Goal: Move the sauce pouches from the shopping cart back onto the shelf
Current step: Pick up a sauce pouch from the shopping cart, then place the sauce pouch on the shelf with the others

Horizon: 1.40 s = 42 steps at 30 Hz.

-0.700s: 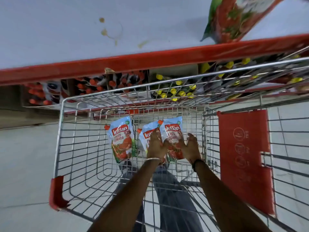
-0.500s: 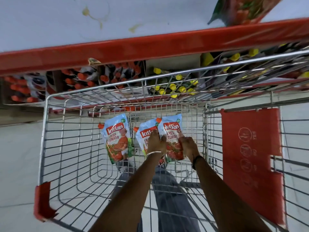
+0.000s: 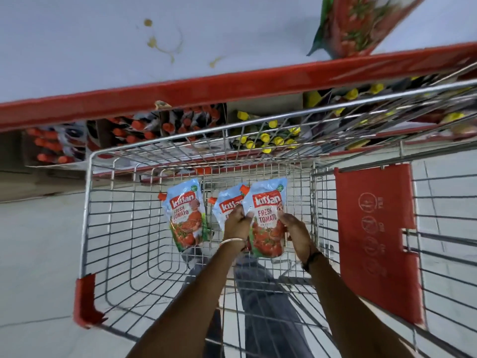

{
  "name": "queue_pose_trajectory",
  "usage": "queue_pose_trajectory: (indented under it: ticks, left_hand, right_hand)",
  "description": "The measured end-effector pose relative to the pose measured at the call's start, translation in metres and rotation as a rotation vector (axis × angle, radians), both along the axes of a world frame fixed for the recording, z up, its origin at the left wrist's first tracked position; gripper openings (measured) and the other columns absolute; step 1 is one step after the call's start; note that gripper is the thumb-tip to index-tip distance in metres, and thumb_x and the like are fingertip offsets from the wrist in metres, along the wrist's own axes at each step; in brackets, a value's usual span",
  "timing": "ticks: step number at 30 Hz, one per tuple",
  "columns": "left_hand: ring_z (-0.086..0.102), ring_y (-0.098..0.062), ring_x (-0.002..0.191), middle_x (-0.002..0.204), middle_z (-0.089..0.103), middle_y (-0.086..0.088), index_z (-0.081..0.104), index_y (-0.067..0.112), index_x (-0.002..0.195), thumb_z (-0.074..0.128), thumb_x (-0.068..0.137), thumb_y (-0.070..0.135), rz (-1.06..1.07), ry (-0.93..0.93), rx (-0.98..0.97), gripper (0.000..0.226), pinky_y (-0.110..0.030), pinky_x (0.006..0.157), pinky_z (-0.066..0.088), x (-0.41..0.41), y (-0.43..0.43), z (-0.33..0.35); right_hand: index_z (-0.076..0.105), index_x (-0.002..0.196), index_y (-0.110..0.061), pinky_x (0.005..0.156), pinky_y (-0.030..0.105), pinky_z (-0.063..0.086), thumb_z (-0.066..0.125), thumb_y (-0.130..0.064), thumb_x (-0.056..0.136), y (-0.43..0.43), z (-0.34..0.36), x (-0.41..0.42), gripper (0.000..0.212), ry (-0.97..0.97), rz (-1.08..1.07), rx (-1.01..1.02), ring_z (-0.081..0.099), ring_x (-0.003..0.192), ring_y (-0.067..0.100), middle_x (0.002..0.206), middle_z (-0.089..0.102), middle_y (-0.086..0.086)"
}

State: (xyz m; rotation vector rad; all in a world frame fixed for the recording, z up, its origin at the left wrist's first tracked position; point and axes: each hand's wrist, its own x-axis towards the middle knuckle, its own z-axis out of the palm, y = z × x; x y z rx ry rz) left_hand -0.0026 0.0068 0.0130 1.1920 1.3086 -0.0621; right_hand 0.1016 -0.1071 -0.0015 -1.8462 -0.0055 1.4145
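Three blue-and-red tomato sauce pouches lie in the wire shopping cart point(image 3: 87, 218). The right pouch point(image 3: 267, 228) is gripped on both sides: my left hand point(image 3: 236, 222) pinches its left edge, my right hand point(image 3: 296, 232) holds its right edge. The middle pouch point(image 3: 227, 205) lies partly under it and behind my left hand. The left pouch point(image 3: 187, 218) lies alone on the cart floor. Above, the white shelf point(image 3: 103, 47) with a red front edge holds another pouch point(image 3: 358, 24) at the top right.
The lower shelf behind the cart carries red-capped bottles point(image 3: 134, 133) and yellow-capped bottles point(image 3: 265, 138). A red plastic child-seat flap point(image 3: 374, 239) stands at the cart's right. A red corner bumper point(image 3: 85, 301) marks the cart's near left. My legs show through the cart floor.
Both hands have closed on the edges of the right pouch and lifted it slightly over the middle one. The view has shifted a little.
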Motion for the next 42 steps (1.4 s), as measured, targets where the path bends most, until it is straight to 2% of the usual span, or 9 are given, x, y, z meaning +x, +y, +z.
queue_pose_trajectory:
  ticks: [4, 8, 11, 15, 19, 22, 28, 36, 42]
  left_hand:
    - [0.054, -0.015, 0.083, 0.089, 0.056, -0.005, 0.052, 0.016, 0.092, 0.05, 0.09, 0.006, 0.027, -0.139, -0.016, 0.01, -0.032, 0.081, 0.046, -0.02, 0.012, 0.048]
    - [0.06, -0.005, 0.083, 0.092, 0.063, 0.007, 0.053, 0.018, 0.104, 0.049, 0.091, 0.006, 0.076, -0.276, 0.013, 0.019, -0.027, 0.078, 0.052, -0.033, 0.026, 0.104]
    - [0.053, -0.016, 0.073, 0.076, 0.05, -0.004, 0.048, 0.019, 0.087, 0.055, 0.089, 0.015, 0.118, -0.352, 0.106, 0.008, -0.033, 0.073, 0.048, -0.045, 0.035, 0.135]
    - [0.034, -0.018, 0.081, 0.085, 0.033, -0.005, 0.036, 0.022, 0.08, 0.059, 0.077, 0.04, 0.108, -0.452, 0.247, 0.029, -0.037, 0.072, 0.033, -0.056, 0.05, 0.178]
    - [0.032, -0.013, 0.063, 0.067, 0.026, -0.007, 0.029, 0.013, 0.066, 0.054, 0.088, 0.012, 0.111, -0.541, 0.404, 0.034, -0.024, 0.062, 0.031, -0.055, 0.071, 0.236]
    - [0.039, -0.021, 0.078, 0.082, 0.043, -0.01, 0.039, 0.0, 0.071, 0.055, 0.083, 0.019, 0.139, -0.663, 0.449, 0.028, -0.038, 0.069, 0.035, -0.05, 0.091, 0.27]
    - [0.036, -0.02, 0.073, 0.074, 0.041, -0.008, 0.03, 0.011, 0.065, 0.055, 0.08, 0.025, 0.146, -0.764, 0.628, 0.032, -0.035, 0.064, 0.033, -0.024, 0.141, 0.327]
    - [0.049, -0.02, 0.086, 0.087, 0.05, -0.011, 0.043, 0.016, 0.087, 0.05, 0.09, 0.017, 0.176, -0.755, 0.657, 0.007, -0.044, 0.074, 0.046, 0.017, 0.19, 0.338]
    - [0.052, -0.023, 0.084, 0.085, 0.052, -0.016, 0.04, 0.01, 0.082, 0.046, 0.091, 0.012, 0.183, -0.698, 0.629, 0.011, -0.051, 0.076, 0.051, 0.035, 0.201, 0.314]
  right_hand:
    - [0.067, 0.105, -0.014, 0.089, 0.036, 0.05, 0.056, -0.052, 0.083, 0.004, 0.048, 0.001, 0.046, 0.029, 0.047, 0.107, 0.067, 0.1, 0.017, 0.109, 0.072, 0.003]
    - [0.065, 0.107, -0.014, 0.083, 0.028, 0.057, 0.053, -0.026, 0.088, 0.018, 0.102, -0.004, 0.025, 0.1, -0.025, 0.303, 0.066, 0.108, 0.022, 0.111, 0.072, 0.001]
    - [0.062, 0.11, -0.014, 0.078, 0.024, 0.057, 0.056, -0.018, 0.085, 0.031, 0.144, -0.009, 0.027, 0.043, 0.007, 0.429, 0.067, 0.104, 0.018, 0.107, 0.075, -0.003]
    - [0.059, 0.114, -0.008, 0.077, 0.021, 0.058, 0.057, -0.001, 0.086, 0.05, 0.199, -0.015, 0.029, -0.088, 0.037, 0.548, 0.068, 0.103, 0.017, 0.108, 0.072, 0.0]
    - [0.061, 0.113, -0.009, 0.075, 0.025, 0.06, 0.061, 0.0, 0.084, 0.076, 0.247, -0.019, 0.031, -0.199, -0.014, 0.643, 0.07, 0.095, 0.013, 0.102, 0.073, -0.004]
    - [0.065, 0.103, -0.013, 0.073, 0.024, 0.058, 0.065, -0.005, 0.081, 0.098, 0.283, -0.019, 0.023, -0.293, -0.035, 0.723, 0.071, 0.093, 0.013, 0.102, 0.072, 0.002]
    - [0.063, 0.097, -0.013, 0.061, 0.016, 0.057, 0.063, -0.003, 0.084, 0.15, 0.343, -0.007, 0.016, -0.474, -0.07, 0.872, 0.07, 0.074, 0.003, 0.081, 0.075, -0.011]
    - [0.059, 0.106, 0.0, 0.07, 0.017, 0.058, 0.062, -0.005, 0.085, 0.211, 0.346, 0.022, 0.021, -0.554, -0.177, 0.88, 0.068, 0.075, -0.001, 0.091, 0.069, -0.001]
    - [0.056, 0.106, -0.003, 0.07, 0.015, 0.056, 0.058, 0.0, 0.086, 0.224, 0.317, 0.029, 0.02, -0.512, -0.243, 0.84, 0.068, 0.08, -0.004, 0.093, 0.067, -0.002]
